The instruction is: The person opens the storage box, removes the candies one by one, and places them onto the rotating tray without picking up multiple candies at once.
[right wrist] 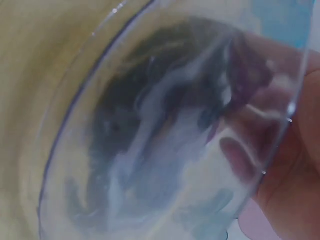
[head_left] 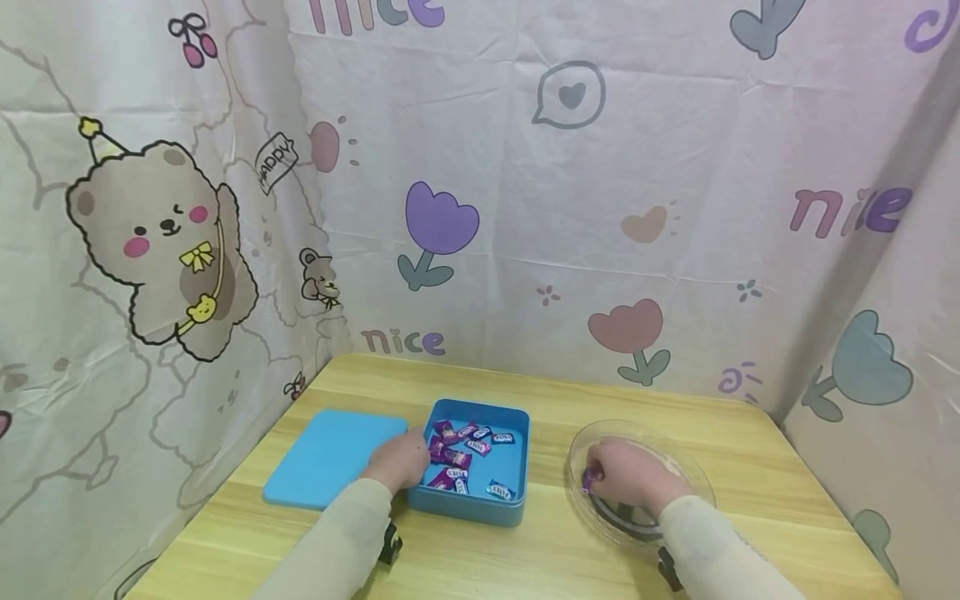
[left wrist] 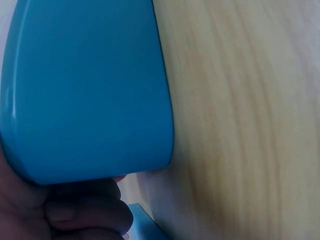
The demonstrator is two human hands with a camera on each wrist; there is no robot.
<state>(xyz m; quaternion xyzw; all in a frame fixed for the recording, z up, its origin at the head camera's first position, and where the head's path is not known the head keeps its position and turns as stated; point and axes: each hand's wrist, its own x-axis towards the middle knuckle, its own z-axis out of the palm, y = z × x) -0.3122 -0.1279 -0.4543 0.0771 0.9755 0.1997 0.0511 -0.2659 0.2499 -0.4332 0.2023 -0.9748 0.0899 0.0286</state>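
A blue square box stands in the middle of the table with several wrapped candies in it, mostly purple, some dark or light blue. At its left side my left hand grips the wall; curled fingers show by the box's corner in the left wrist view. To the right stands a clear round bowl. My right hand reaches over its rim and pinches a purple wrapped candy. Through the bowl's clear wall, the right wrist view shows the fingers and the purple wrapper blurred.
Left of the box, a flat blue lid lies on the light wooden table, close to the left hand. A printed white curtain hangs behind the table and along both sides.
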